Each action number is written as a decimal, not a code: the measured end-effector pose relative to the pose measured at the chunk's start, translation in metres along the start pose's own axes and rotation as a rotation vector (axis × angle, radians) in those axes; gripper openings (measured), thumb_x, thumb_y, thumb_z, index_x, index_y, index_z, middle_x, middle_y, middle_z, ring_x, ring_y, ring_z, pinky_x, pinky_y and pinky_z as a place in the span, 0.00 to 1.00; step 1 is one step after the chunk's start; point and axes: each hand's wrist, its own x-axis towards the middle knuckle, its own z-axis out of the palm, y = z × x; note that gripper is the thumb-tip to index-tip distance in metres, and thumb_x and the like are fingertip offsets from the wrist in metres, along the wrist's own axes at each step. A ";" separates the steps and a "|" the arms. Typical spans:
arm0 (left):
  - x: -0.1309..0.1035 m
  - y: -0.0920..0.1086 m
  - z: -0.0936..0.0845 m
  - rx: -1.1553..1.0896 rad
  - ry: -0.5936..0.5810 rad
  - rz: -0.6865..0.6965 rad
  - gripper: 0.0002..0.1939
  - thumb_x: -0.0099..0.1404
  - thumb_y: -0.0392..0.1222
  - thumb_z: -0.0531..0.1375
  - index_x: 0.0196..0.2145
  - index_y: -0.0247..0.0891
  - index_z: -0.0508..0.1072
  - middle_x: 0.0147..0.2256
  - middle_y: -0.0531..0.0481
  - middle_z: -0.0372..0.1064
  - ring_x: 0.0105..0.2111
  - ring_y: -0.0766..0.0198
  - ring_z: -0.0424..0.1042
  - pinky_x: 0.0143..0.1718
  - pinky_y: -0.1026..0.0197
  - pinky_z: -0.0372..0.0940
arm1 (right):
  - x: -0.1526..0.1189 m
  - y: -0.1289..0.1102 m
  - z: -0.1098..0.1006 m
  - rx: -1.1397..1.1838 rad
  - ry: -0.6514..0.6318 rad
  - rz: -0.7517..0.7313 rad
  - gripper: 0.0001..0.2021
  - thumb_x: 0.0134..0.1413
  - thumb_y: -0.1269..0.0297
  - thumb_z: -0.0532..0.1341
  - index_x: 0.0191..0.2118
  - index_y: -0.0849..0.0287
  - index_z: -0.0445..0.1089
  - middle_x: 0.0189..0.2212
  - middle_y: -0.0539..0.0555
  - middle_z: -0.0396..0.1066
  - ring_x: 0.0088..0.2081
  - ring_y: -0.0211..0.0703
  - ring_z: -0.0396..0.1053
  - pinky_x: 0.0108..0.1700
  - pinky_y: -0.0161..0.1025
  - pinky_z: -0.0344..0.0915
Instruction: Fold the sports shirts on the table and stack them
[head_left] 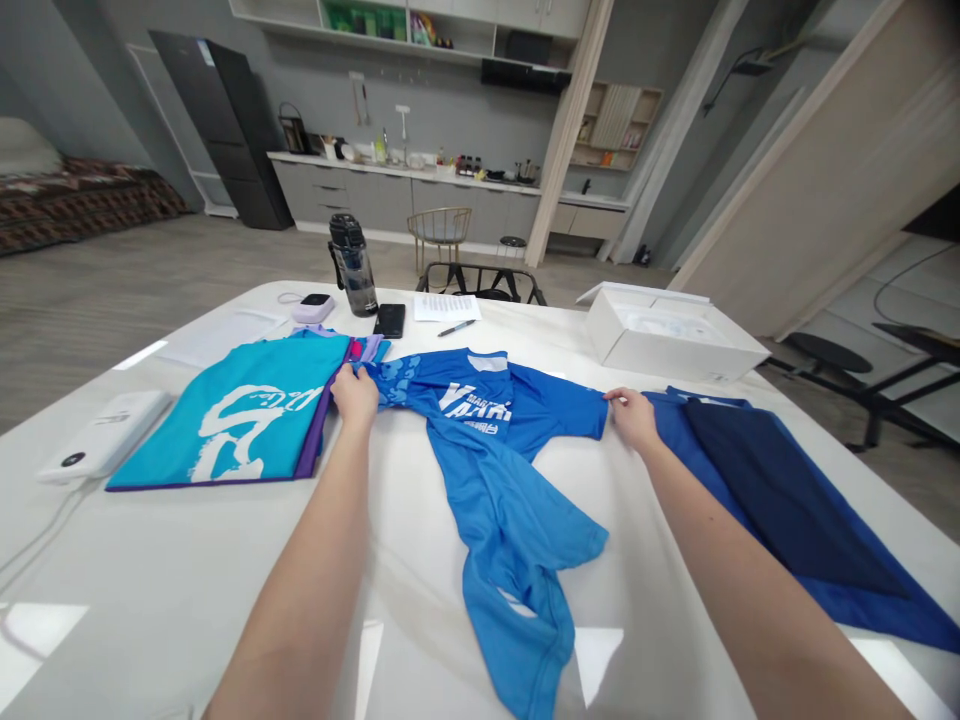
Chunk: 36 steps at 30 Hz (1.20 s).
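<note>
A blue shirt (480, 400) with white lettering lies on the white table, its sleeves spread sideways and its lower part twisted and folded toward me. My left hand (355, 394) pinches the end of the left sleeve, beside a stack of folded teal and purple shirts (247, 410). At the opposite side my right hand (631, 416) has its fingers closed on the edge of the right sleeve. Just right of that hand lie folded dark blue garments (780, 490).
A white power bank (109, 435) with a cable lies at the left. Toward the far edge stand a water bottle (354, 265), a phone (390, 321), a pen (456, 328), paper (446, 308) and an open white box (671, 335). Chairs stand beyond the table (247, 580).
</note>
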 end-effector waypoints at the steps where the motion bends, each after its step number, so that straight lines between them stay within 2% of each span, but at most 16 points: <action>1: -0.004 0.004 -0.002 0.008 0.025 0.011 0.11 0.67 0.37 0.55 0.46 0.34 0.71 0.46 0.31 0.72 0.50 0.41 0.71 0.53 0.41 0.63 | 0.001 0.002 -0.001 -0.057 0.019 0.017 0.18 0.55 0.70 0.50 0.41 0.61 0.78 0.46 0.63 0.74 0.43 0.51 0.70 0.48 0.43 0.63; 3: -0.012 0.015 -0.005 0.038 0.115 0.092 0.23 0.64 0.33 0.56 0.57 0.31 0.65 0.56 0.27 0.65 0.56 0.39 0.67 0.57 0.38 0.60 | -0.003 -0.005 0.002 -0.142 0.058 0.010 0.19 0.58 0.71 0.50 0.43 0.61 0.78 0.50 0.64 0.72 0.48 0.53 0.70 0.51 0.44 0.62; 5: -0.021 0.026 -0.004 0.071 0.149 0.247 0.31 0.62 0.30 0.56 0.63 0.31 0.60 0.62 0.26 0.56 0.61 0.38 0.62 0.61 0.38 0.57 | -0.015 -0.026 0.014 -0.160 0.065 -0.088 0.19 0.60 0.70 0.50 0.49 0.61 0.76 0.51 0.64 0.71 0.51 0.53 0.69 0.54 0.44 0.62; 6: -0.024 0.031 -0.001 0.080 0.097 0.343 0.31 0.62 0.29 0.56 0.63 0.32 0.60 0.63 0.27 0.55 0.62 0.38 0.60 0.62 0.38 0.56 | -0.023 -0.040 0.022 -0.140 0.039 -0.164 0.18 0.62 0.68 0.50 0.51 0.60 0.74 0.51 0.63 0.71 0.53 0.52 0.68 0.56 0.43 0.61; 9: -0.033 0.035 0.015 0.079 -0.250 0.535 0.24 0.67 0.34 0.55 0.61 0.34 0.66 0.60 0.30 0.62 0.62 0.42 0.63 0.62 0.43 0.59 | -0.047 -0.080 0.051 -0.116 -0.084 -0.281 0.19 0.67 0.60 0.51 0.57 0.58 0.71 0.56 0.62 0.68 0.57 0.53 0.65 0.60 0.45 0.60; 10: -0.035 0.033 0.021 0.098 -0.354 0.540 0.22 0.70 0.38 0.54 0.60 0.34 0.67 0.59 0.30 0.64 0.61 0.43 0.65 0.61 0.43 0.60 | -0.053 -0.090 0.060 -0.130 -0.108 -0.263 0.21 0.68 0.57 0.50 0.60 0.59 0.68 0.59 0.63 0.67 0.59 0.55 0.63 0.62 0.48 0.58; 12: -0.038 0.026 0.031 0.174 -0.477 0.482 0.23 0.72 0.47 0.53 0.60 0.33 0.68 0.60 0.28 0.64 0.62 0.41 0.64 0.62 0.39 0.57 | -0.059 -0.100 0.072 -0.181 -0.150 -0.180 0.28 0.70 0.49 0.47 0.66 0.58 0.63 0.65 0.63 0.61 0.65 0.61 0.56 0.66 0.59 0.50; 14: -0.038 0.018 0.035 0.268 -0.536 0.411 0.27 0.73 0.54 0.50 0.61 0.34 0.67 0.64 0.28 0.60 0.66 0.39 0.57 0.65 0.33 0.49 | -0.057 -0.098 0.077 -0.238 -0.208 -0.086 0.33 0.70 0.43 0.41 0.70 0.54 0.57 0.70 0.60 0.52 0.70 0.66 0.45 0.67 0.69 0.39; 16: -0.037 0.014 0.036 0.342 -0.587 0.371 0.29 0.74 0.57 0.47 0.63 0.37 0.66 0.68 0.34 0.54 0.70 0.41 0.50 0.67 0.30 0.41 | -0.049 -0.088 0.076 -0.291 -0.263 -0.026 0.35 0.69 0.39 0.38 0.73 0.50 0.52 0.73 0.55 0.44 0.72 0.65 0.38 0.68 0.71 0.32; 19: -0.039 0.015 0.036 0.433 -0.644 0.377 0.31 0.74 0.58 0.44 0.66 0.40 0.63 0.71 0.40 0.48 0.72 0.44 0.43 0.68 0.31 0.37 | -0.032 -0.064 0.067 -0.364 -0.292 0.005 0.38 0.66 0.35 0.36 0.74 0.48 0.46 0.75 0.51 0.39 0.74 0.61 0.34 0.70 0.67 0.31; 23: -0.049 0.020 0.041 0.491 -0.665 0.435 0.34 0.74 0.60 0.42 0.70 0.41 0.56 0.72 0.41 0.43 0.72 0.44 0.41 0.68 0.28 0.37 | -0.011 -0.034 0.053 -0.418 -0.285 0.025 0.41 0.65 0.34 0.36 0.75 0.51 0.44 0.75 0.53 0.38 0.74 0.59 0.36 0.71 0.62 0.33; 27: -0.056 0.023 0.043 0.506 -0.637 0.450 0.34 0.74 0.61 0.42 0.69 0.43 0.59 0.72 0.41 0.45 0.72 0.42 0.42 0.67 0.26 0.38 | 0.004 -0.018 0.044 -0.448 -0.232 0.040 0.39 0.67 0.38 0.38 0.74 0.58 0.47 0.74 0.59 0.41 0.73 0.57 0.39 0.70 0.60 0.38; 30: -0.049 0.025 0.046 0.478 -0.582 0.433 0.31 0.75 0.57 0.40 0.66 0.43 0.64 0.70 0.39 0.51 0.70 0.42 0.49 0.65 0.27 0.44 | 0.011 -0.018 0.039 -0.453 -0.166 0.043 0.31 0.70 0.47 0.43 0.69 0.59 0.57 0.69 0.65 0.54 0.68 0.61 0.52 0.65 0.65 0.48; 32: -0.038 0.026 0.049 0.464 -0.530 0.449 0.30 0.76 0.52 0.39 0.64 0.40 0.67 0.67 0.36 0.57 0.67 0.44 0.56 0.65 0.34 0.51 | 0.013 -0.023 0.036 -0.480 -0.070 0.014 0.24 0.70 0.56 0.46 0.63 0.60 0.64 0.62 0.69 0.63 0.62 0.63 0.59 0.60 0.65 0.53; 34: -0.027 0.028 0.056 0.487 -0.513 0.475 0.29 0.76 0.49 0.40 0.63 0.37 0.68 0.66 0.35 0.59 0.66 0.46 0.58 0.65 0.39 0.54 | 0.012 -0.029 0.036 -0.489 0.005 -0.066 0.20 0.69 0.62 0.47 0.58 0.61 0.68 0.56 0.70 0.67 0.58 0.62 0.62 0.58 0.60 0.57; 36: -0.019 0.028 0.064 0.528 -0.552 0.491 0.29 0.75 0.52 0.43 0.65 0.38 0.66 0.67 0.35 0.56 0.68 0.44 0.55 0.66 0.39 0.51 | 0.011 -0.039 0.039 -0.437 0.011 -0.142 0.19 0.70 0.62 0.48 0.57 0.61 0.68 0.53 0.68 0.67 0.54 0.59 0.66 0.55 0.53 0.60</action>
